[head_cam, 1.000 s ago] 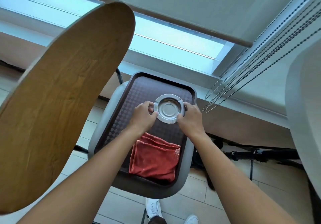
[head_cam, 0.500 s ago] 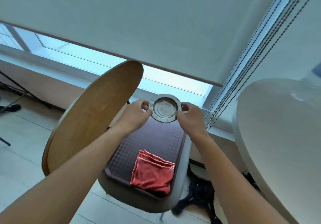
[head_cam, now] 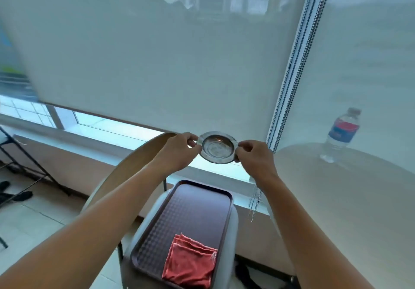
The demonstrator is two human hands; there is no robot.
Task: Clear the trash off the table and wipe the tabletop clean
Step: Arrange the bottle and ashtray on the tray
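A round metal ashtray (head_cam: 217, 147) is held up in the air in front of the window blind. My left hand (head_cam: 179, 151) pinches its left rim and my right hand (head_cam: 256, 157) pinches its right rim. Below, a dark brown tray (head_cam: 190, 212) rests on a grey chair seat. A folded red cloth (head_cam: 189, 260) lies at the tray's near end. A pale round table (head_cam: 336, 199) stands at the right with a plastic water bottle (head_cam: 342, 135) upright on its far side.
A wooden chair back (head_cam: 125, 167) curves up left of the tray. Bead chains (head_cam: 292, 75) hang from the blind between the ashtray and the table. A dark metal stand (head_cam: 24, 165) and black shoes sit on the tiled floor at far left.
Both hands lifted the ashtray off the tray and raised it to window height. The view tilted upward, bringing the round table and bottle into sight.
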